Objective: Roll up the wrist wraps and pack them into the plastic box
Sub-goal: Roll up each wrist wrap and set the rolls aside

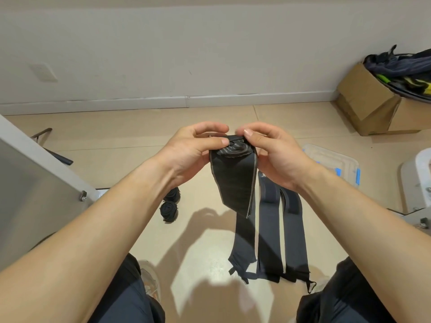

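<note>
Half-rolled wrist wrap (233, 180) pinched at its coil by left hand (193, 148) and right hand (274, 155) — clear plastic box (335, 160) to the right of it

One wide-angle head camera looks forward and down, close above the hands (193, 149) and floor (100, 141).

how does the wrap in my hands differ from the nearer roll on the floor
The held wrap is pinched in the air by the left hand and right hand; the roll lies on the floor, untouched. The held wrap is coiled only at its top, tail hanging loose; the roll is wound fully into a compact coil. Both are dark fabric.
</note>
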The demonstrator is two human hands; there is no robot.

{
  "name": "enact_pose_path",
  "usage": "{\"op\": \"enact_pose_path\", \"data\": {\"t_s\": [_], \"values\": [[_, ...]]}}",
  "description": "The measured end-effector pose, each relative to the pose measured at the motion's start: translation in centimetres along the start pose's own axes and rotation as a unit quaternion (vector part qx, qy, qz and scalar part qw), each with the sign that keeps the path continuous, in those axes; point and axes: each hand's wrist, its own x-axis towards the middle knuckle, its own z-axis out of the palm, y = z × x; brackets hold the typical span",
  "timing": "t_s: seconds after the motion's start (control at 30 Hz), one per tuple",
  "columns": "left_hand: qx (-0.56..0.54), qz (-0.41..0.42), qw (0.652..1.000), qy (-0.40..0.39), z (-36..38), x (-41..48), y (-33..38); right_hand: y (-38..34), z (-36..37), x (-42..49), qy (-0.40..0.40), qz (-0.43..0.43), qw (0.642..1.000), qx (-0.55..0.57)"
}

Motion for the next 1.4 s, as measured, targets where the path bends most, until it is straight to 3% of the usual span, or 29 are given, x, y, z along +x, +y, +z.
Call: {"op": "enact_pose_path", "data": {"t_s": [0.1, 0.23, 0.37, 0.47, 0.57, 0.73, 0.97, 1.23, 1.4], "values": [[-0.02, 0.014, 1.0, 0.003, 0.0, -0.1, 0.1, -0.2, -0.3, 0.1, 0.007, 0.02, 1.0, -0.005], [-0.018, 0.027, 0.999, 0.008, -0.2, -0.1, -0.1, -0.3, -0.4, 0.0, -0.046, 0.033, 0.99, -0.131], [-0.012, -0.006, 1.0, 0.013, -0.4, -0.1, -0.1, -0.2, -0.5, 0.0, -0.013, -0.007, 0.988, -0.155], [0.114, -0.04, 0.992, -0.022, -0.3, -0.3, -0.4, -0.1, -0.8, 0.3, 0.017, -0.018, 0.989, -0.145], [0.171, -0.021, 0.985, 0.009, 0.3, -0.3, -0.8, -0.2, -0.9, 0.4, 0.018, -0.035, 0.987, -0.155], [0.172, 0.026, 0.982, 0.071, 0.5, 0.0, -1.7, -0.2, -0.5, 0.2, 0.023, -0.051, 0.974, -0.217], [0.173, 0.024, 0.98, 0.098, 0.6, 0.2, -2.2, -0.8, -0.3, -0.3, -0.009, 0.06, 0.975, -0.212], [0.197, 0.048, 0.977, 0.065, 0.7, 0.3, -2.2, -0.1, -0.3, 0.0, 0.032, 0.064, 0.99, -0.12], [0.135, -0.001, 0.989, 0.057, 0.5, 0.1, -2.3, 0.6, -0.5, 0.1, 0.057, 0.024, 0.979, -0.192]]}}
